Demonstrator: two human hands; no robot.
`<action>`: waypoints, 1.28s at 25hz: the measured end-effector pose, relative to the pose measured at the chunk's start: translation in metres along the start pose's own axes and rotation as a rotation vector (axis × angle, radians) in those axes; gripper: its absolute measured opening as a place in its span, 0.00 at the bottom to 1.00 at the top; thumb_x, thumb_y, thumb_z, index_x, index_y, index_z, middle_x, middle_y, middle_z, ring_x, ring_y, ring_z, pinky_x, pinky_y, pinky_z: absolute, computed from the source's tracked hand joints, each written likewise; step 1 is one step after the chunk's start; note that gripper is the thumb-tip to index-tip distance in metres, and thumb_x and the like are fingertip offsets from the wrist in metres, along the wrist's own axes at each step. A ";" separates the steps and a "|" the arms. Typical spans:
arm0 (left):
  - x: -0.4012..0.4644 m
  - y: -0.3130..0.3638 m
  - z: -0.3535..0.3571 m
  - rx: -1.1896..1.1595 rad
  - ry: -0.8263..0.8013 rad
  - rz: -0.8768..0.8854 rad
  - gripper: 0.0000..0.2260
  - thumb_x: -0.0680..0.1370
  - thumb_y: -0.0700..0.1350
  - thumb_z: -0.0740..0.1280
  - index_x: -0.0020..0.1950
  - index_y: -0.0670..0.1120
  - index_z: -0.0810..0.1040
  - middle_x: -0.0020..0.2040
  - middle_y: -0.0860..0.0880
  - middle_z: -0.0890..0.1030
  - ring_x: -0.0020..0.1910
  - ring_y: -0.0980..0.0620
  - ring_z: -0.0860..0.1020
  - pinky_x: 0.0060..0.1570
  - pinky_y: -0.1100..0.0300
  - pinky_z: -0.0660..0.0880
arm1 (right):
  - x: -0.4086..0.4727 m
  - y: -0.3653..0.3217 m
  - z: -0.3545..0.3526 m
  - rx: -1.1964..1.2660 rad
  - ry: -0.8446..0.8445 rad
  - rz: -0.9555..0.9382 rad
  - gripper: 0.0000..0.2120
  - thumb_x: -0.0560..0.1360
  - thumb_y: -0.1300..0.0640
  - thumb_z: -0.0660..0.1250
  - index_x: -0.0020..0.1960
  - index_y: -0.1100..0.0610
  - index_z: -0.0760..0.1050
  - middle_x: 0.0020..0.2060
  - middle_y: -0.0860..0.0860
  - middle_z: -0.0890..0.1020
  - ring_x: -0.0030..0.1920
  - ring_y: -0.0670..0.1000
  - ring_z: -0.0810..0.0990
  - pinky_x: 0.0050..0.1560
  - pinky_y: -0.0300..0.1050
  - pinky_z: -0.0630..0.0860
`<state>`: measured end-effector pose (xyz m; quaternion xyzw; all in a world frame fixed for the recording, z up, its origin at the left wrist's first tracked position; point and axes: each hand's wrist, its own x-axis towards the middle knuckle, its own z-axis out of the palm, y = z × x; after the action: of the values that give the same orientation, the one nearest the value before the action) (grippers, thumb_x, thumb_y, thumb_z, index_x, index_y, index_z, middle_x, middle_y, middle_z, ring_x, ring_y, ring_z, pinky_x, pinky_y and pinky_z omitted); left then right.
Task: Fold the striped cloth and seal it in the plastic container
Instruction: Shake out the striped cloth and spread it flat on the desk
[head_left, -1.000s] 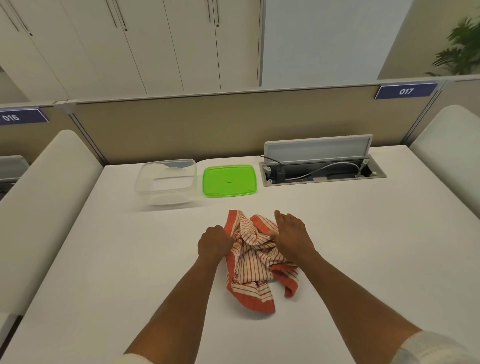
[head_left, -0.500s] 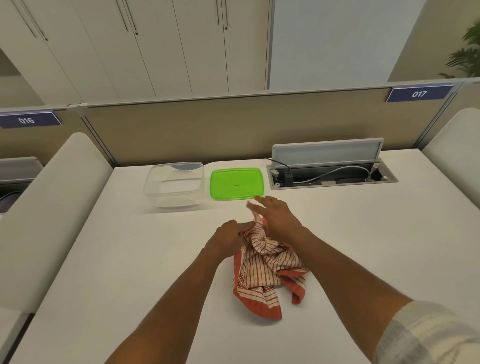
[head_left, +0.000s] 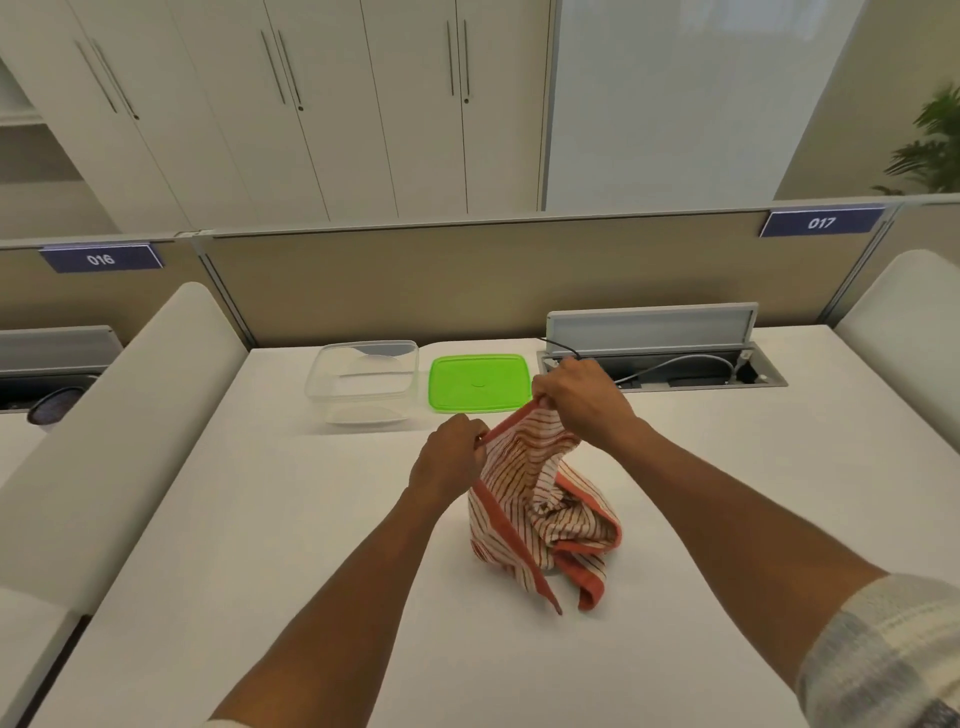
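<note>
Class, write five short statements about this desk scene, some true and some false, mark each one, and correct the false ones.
1. Both hands grip the striped cloth. True.
2. The green lid is sealed on the plastic container. False: it lies beside it, on the desk.
3. The container holds the cloth. False: it is empty.
4. The right hand is raised higher than the left hand. True.
5. The cloth lies neatly folded. False: it hangs bunched.
</note>
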<state>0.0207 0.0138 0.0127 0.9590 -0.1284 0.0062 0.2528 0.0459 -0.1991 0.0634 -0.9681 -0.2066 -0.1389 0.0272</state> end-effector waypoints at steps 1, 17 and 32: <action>-0.002 0.002 -0.002 -0.003 0.025 -0.027 0.08 0.76 0.43 0.63 0.51 0.48 0.81 0.46 0.47 0.78 0.46 0.47 0.77 0.47 0.53 0.75 | -0.002 0.005 -0.014 -0.014 0.043 0.007 0.05 0.75 0.60 0.66 0.44 0.53 0.80 0.36 0.53 0.83 0.40 0.57 0.76 0.41 0.50 0.70; 0.010 0.009 -0.129 0.050 0.437 -0.058 0.09 0.75 0.43 0.63 0.47 0.47 0.84 0.44 0.43 0.85 0.44 0.39 0.81 0.42 0.54 0.75 | -0.055 0.096 -0.156 -0.251 0.362 0.432 0.08 0.79 0.55 0.61 0.47 0.55 0.78 0.35 0.57 0.77 0.36 0.58 0.75 0.34 0.49 0.75; 0.010 0.055 -0.202 -0.061 0.804 0.190 0.09 0.75 0.41 0.67 0.51 0.47 0.86 0.41 0.44 0.87 0.36 0.48 0.80 0.37 0.59 0.69 | -0.084 0.079 -0.224 -0.053 0.831 0.543 0.11 0.78 0.54 0.62 0.51 0.57 0.81 0.43 0.58 0.84 0.48 0.60 0.74 0.42 0.47 0.69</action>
<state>0.0272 0.0633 0.2166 0.8562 -0.1076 0.3997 0.3092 -0.0529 -0.3288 0.2550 -0.8502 0.0851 -0.5061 0.1177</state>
